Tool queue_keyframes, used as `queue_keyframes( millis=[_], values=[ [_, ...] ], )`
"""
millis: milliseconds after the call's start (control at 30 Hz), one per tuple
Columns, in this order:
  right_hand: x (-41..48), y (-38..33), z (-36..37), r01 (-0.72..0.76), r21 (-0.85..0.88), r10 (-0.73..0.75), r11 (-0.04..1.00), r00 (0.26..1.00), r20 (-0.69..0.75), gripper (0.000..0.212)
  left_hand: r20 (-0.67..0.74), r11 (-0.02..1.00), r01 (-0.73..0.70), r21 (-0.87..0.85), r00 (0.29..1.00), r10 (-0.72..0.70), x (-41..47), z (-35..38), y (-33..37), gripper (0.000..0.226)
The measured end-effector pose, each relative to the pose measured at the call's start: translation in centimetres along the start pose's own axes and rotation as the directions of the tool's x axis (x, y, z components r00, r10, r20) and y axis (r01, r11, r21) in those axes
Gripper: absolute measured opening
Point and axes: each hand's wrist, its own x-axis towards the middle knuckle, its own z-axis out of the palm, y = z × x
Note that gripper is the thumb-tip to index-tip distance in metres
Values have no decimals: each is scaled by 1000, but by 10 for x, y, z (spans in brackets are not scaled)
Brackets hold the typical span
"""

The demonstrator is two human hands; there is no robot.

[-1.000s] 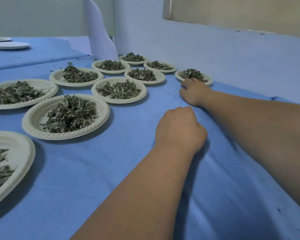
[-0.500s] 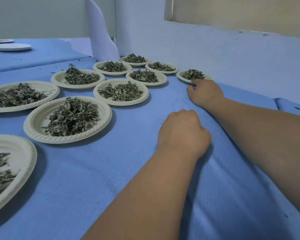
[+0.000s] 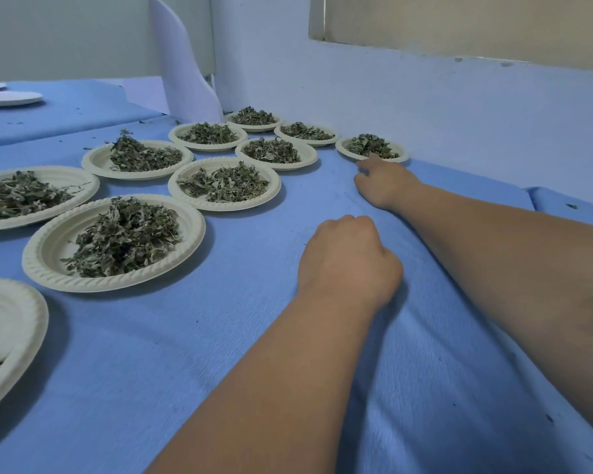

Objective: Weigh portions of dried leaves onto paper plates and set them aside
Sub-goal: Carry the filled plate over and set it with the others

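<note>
**Q:** Head view: how much of the weighing appears done?

**A:** Ten paper plates [image 3: 113, 284] carrying dried leaves [image 3: 124, 237] lie on the blue-covered bench [image 3: 220, 336], in rough rows running from near left to the far wall [image 3: 459, 114]. Nine bear a full heap. The nearest plate [image 3: 31, 309], cut by the frame's left edge, shows only a thin scatter. Judged by this layout, most portions are already set aside.

**Q:** And the portion in hand?

**A:** The far-right plate [image 3: 342, 146], just beside the wall, holds its own heap. The right hand [image 3: 384, 183] reaches to it, fingertips at the near rim. Whether they pinch the rim or merely touch it cannot be told. The left hand [image 3: 350, 258] is clenched into a fist, knuckles up, resting on the cloth near the bench's middle, with nothing seen in it.

**Q:** What remains?

**A:** Probably little at this spot: that plate sits roughly level with its row, so the placing looks nearly complete. Spare empty plates [image 3: 11, 98] lie well apart at far left, which suggests more portions may follow. No scale is in frame, so any further weighing would presumably happen out of view.
</note>
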Motion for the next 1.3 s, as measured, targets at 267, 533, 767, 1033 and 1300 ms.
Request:
queue_keyframes(
  millis=[267, 533, 767, 1033, 1300],
  values=[
    [-7, -6, -2, -84, -86, 84, 993, 996, -2, 36, 0, 999, -6, 46, 1000, 6, 0, 2, 5, 24],
    [-41, 13, -8, -51, -85, 69, 995, 971, 227, 71, 264, 928, -193, 318, 958, 108, 4, 18, 5, 44],
    [-85, 36, -15, -23, -86, 43, 996, 970, 239, 74, 309, 894, -211, 396, 947, 87, 0, 20, 5, 54],
    [-155, 68, -29, -7, -97, 31, 995, 968, 250, 73, 321, 880, -205, 428, 945, 64, -42, 22, 26, 63],
    [-243, 80, -46, 6, -118, 33, 993, 945, 327, 73, 357, 873, -272, 405, 926, 123, -126, 26, 76, 63]
  ],
)
